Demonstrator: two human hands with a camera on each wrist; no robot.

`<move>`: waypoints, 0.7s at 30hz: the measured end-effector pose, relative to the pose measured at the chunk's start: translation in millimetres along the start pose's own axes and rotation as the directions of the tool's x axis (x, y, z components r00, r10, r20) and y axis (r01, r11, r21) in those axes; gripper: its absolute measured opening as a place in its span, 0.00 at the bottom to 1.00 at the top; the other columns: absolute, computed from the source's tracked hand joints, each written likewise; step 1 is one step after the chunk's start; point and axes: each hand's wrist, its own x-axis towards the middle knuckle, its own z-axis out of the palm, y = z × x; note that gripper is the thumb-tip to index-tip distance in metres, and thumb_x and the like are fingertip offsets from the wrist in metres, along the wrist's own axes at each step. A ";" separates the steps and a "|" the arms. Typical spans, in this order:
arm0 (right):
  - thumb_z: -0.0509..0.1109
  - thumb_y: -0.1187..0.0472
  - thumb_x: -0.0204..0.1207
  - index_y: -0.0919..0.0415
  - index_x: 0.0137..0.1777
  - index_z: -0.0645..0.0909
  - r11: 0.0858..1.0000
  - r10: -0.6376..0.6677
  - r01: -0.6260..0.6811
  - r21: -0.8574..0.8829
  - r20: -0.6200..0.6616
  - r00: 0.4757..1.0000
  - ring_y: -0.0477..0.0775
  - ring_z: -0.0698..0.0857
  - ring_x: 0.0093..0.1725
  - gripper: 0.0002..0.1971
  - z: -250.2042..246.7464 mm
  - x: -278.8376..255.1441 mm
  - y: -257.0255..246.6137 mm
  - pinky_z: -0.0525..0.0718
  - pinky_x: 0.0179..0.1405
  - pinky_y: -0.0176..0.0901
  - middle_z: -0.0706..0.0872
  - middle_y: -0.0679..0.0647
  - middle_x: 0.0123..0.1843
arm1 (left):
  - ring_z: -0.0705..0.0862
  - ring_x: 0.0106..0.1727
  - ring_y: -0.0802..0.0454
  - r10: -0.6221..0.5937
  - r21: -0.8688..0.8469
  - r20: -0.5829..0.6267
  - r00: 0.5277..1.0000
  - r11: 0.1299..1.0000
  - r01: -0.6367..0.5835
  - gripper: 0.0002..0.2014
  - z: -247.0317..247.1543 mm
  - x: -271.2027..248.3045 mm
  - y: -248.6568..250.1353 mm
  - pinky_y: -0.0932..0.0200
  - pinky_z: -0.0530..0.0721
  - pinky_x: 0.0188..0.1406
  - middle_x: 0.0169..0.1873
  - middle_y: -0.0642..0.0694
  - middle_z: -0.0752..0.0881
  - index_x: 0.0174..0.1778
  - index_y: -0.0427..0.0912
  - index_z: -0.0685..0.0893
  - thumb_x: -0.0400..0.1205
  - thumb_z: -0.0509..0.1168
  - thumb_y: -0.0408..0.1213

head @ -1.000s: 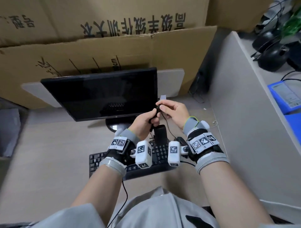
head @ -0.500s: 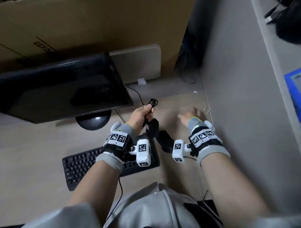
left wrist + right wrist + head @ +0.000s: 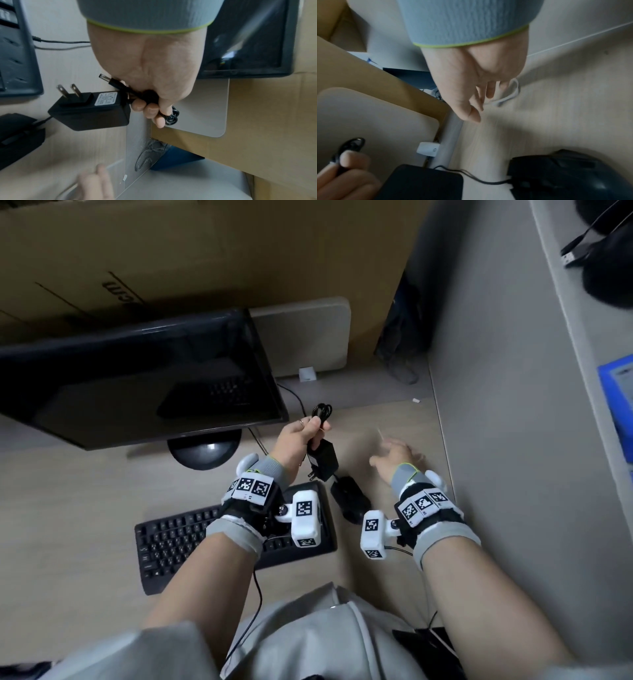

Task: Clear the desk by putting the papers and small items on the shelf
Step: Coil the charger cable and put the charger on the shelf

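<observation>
Two hands are recorded above the desk. Left hand: fingers curled round the coiled cord of a black power adapter, which is hung just beyond the keyboard. Right hand: loosely spread, nothing held, right of the keyboard, beyond the black mouse.

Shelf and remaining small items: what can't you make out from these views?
- Shelf: in no view.
- Right hand: blurred in the head view; its target is unclear.
- Black power adapter label: too small to read.
- Coiled black cable: left hand hides most of it.
</observation>
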 end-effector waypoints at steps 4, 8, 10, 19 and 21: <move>0.79 0.64 0.67 0.57 0.53 0.91 0.910 -0.178 0.186 0.370 -0.057 0.982 0.51 0.84 0.41 0.13 -12.0 -36.4 -39.6 0.79 0.43 0.22 0.89 0.53 0.43 | 0.65 0.23 0.58 -0.040 -0.061 -0.066 0.997 0.998 0.036 0.17 -13.0 -18.1 9.2 0.63 0.62 0.28 0.19 0.55 0.69 0.40 0.33 0.81 0.91 0.53 0.35; 0.77 0.72 0.69 0.63 0.46 0.82 0.745 -0.347 0.329 0.580 -0.084 0.934 0.49 0.83 0.25 0.09 -24.2 -85.5 -87.9 0.79 0.24 0.34 0.87 0.58 0.34 | 0.65 0.19 0.62 -0.009 -0.195 -0.116 0.993 0.981 -0.014 0.10 -25.7 -48.6 21.5 0.66 0.62 0.25 0.21 0.54 0.70 0.48 0.43 0.76 0.90 0.52 0.30; 0.74 0.76 0.72 0.65 0.51 0.79 0.682 -0.424 0.343 0.646 -0.034 0.905 0.51 0.87 0.29 0.12 -20.7 -109.5 -103.0 0.84 0.26 0.36 0.86 0.60 0.38 | 0.68 0.19 0.63 -0.006 -0.294 -0.160 0.987 0.955 -0.042 0.11 -33.6 -65.0 25.5 0.69 0.65 0.23 0.29 0.50 0.69 0.63 0.48 0.71 0.90 0.53 0.28; 0.74 0.83 0.67 0.71 0.40 0.83 0.677 -0.651 0.485 0.553 0.144 0.745 0.47 0.86 0.33 0.09 19.9 -209.0 -132.3 0.90 0.41 0.38 0.84 0.60 0.36 | 0.65 0.23 0.61 0.147 -0.316 -0.042 0.988 0.936 -0.153 0.06 -86.7 -146.2 32.8 0.67 0.63 0.24 0.28 0.52 0.66 0.50 0.41 0.74 0.89 0.55 0.29; 0.74 0.82 0.66 0.69 0.39 0.84 0.679 -0.670 0.520 0.519 0.147 0.728 0.49 0.84 0.34 0.09 24.9 -221.3 -136.9 0.90 0.44 0.40 0.85 0.59 0.35 | 0.64 0.24 0.61 0.152 -0.311 -0.052 0.987 0.937 -0.161 0.06 -96.0 -156.8 36.0 0.67 0.63 0.25 0.27 0.52 0.66 0.49 0.40 0.75 0.89 0.55 0.29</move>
